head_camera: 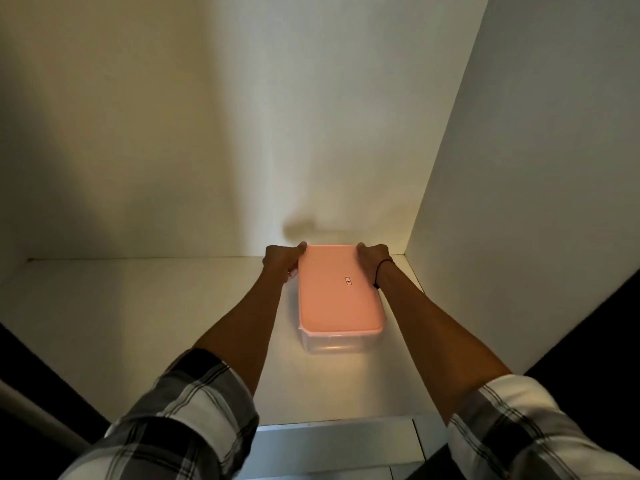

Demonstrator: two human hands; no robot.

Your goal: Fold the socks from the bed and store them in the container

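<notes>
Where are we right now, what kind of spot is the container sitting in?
Likely inside a white cupboard or wardrobe compartment: a shelf closed in by a back panel and side panel. Both hands, left and right, grip the pink-lidded container.

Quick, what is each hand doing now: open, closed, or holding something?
Left hand: closed on the far left corner of the container.
Right hand: closed on its far right corner.
</notes>
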